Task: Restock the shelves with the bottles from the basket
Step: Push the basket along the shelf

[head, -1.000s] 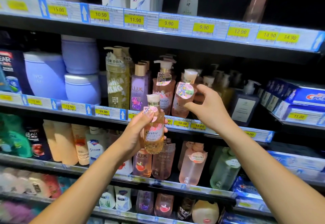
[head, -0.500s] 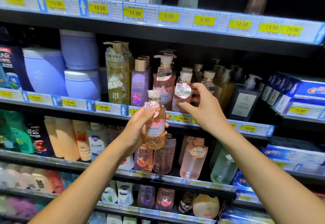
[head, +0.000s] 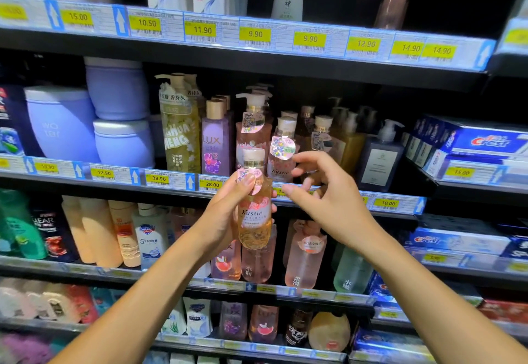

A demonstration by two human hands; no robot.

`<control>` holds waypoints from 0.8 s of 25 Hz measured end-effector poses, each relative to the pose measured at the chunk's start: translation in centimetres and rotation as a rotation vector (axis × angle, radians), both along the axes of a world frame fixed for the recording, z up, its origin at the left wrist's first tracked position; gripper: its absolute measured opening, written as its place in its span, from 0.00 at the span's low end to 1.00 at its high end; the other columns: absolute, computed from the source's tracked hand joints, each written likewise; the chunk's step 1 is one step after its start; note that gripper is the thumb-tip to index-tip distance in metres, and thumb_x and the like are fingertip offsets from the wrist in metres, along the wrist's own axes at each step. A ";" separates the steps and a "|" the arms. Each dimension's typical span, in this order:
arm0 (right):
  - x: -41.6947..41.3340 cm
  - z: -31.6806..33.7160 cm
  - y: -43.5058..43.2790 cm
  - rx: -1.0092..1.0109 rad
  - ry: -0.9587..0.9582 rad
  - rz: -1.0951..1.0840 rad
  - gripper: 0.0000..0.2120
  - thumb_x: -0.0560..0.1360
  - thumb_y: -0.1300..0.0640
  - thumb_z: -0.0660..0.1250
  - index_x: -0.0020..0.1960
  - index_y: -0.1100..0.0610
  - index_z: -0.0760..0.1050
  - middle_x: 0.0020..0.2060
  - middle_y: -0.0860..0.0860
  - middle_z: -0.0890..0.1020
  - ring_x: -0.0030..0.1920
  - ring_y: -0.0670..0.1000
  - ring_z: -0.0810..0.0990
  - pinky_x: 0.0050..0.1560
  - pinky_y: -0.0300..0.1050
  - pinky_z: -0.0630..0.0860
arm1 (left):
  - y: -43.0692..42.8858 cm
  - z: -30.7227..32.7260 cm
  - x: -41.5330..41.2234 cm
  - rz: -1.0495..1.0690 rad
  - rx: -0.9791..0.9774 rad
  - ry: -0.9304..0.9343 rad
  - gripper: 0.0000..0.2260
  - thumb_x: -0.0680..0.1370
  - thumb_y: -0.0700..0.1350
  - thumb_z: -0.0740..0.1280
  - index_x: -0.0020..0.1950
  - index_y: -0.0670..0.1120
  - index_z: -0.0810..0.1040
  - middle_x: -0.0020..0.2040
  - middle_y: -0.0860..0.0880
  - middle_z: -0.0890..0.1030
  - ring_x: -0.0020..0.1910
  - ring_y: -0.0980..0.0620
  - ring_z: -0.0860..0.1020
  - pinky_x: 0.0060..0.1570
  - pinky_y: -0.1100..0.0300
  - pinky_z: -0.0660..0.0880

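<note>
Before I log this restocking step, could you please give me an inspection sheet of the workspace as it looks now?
Surface: black middle shelf with blue price rail, packed with bottles.
Job's things: amber clear plastic Kustie bottle with cream cap, upright, off the shelf; similar pink Kustie bottle standing on the shelf; basket not in view.
Clutter: lilac round tubs at left; blue Crest toothpaste boxes at right.
Hands: left hand grips the amber bottle; right hand holds nothing, near the shelf front.
Cables: nothing seen.
Surroundings: stocked store shelves above and below.
</note>
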State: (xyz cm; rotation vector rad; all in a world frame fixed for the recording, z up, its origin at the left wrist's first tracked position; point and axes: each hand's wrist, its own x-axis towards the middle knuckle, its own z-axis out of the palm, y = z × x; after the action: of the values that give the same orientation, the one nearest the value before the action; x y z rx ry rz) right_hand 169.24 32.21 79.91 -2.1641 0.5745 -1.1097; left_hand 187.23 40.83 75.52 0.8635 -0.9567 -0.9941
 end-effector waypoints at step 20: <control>-2.9 2.1 -0.3 0.080 -0.067 0.115 0.30 0.64 0.65 0.81 0.59 0.45 0.75 0.49 0.46 0.82 0.41 0.45 0.77 0.46 0.40 0.76 | -0.5 2.0 -3.2 0.230 -0.191 -0.450 0.18 0.81 0.57 0.58 0.67 0.52 0.75 0.62 0.57 0.82 0.63 0.57 0.78 0.59 0.61 0.75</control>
State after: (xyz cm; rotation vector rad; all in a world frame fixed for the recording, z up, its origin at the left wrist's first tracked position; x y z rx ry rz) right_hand 166.30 31.95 81.97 -2.0565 0.4512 -1.0754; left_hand 184.01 40.34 77.49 1.0297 -1.2757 -0.5077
